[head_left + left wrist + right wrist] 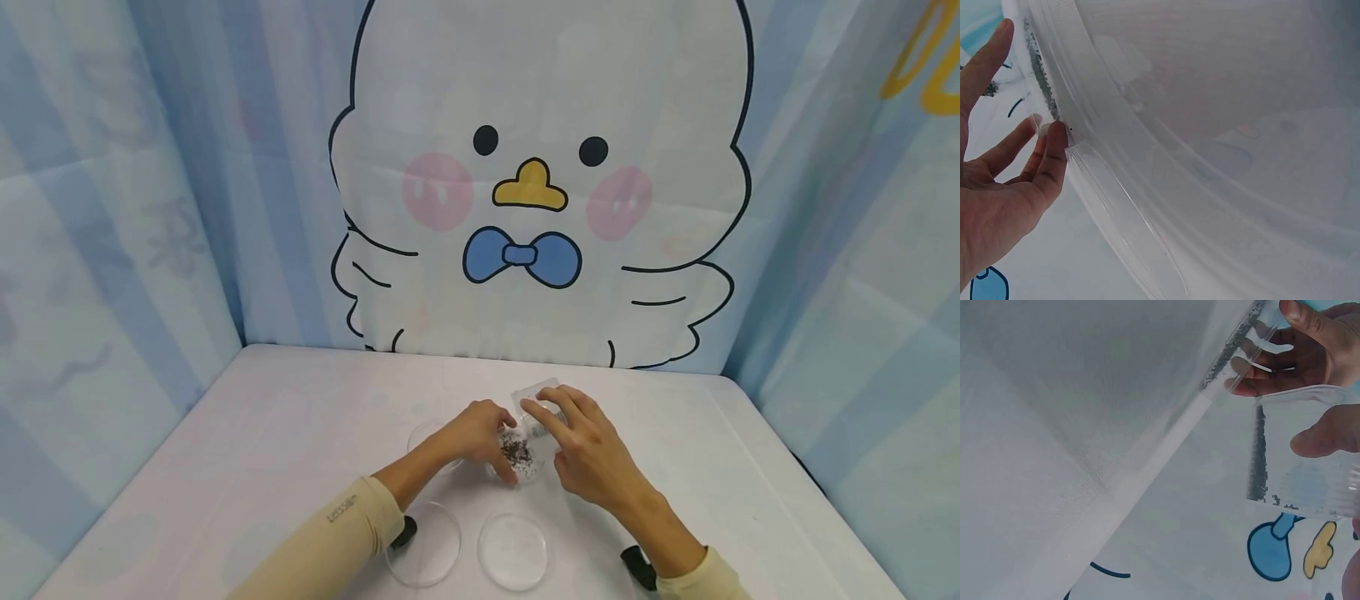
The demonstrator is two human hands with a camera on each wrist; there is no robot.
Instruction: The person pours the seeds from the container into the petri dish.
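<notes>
Left hand (474, 432) curls partway around the granule-strewn dish (533, 472), perhaps steadying it, while the right (592, 454) grips a tilted container (1300, 478).

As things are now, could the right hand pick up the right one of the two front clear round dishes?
Probably not at once: the right hand holds a clear plastic container. Still, nothing visible lies between that hand and the front-right dish, so the way looks free.

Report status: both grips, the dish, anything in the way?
Left grip holds round dish, dark granules inside. Right grip holds clear container, granules along one side. Other clear dishes nearby, none between the two.
</notes>
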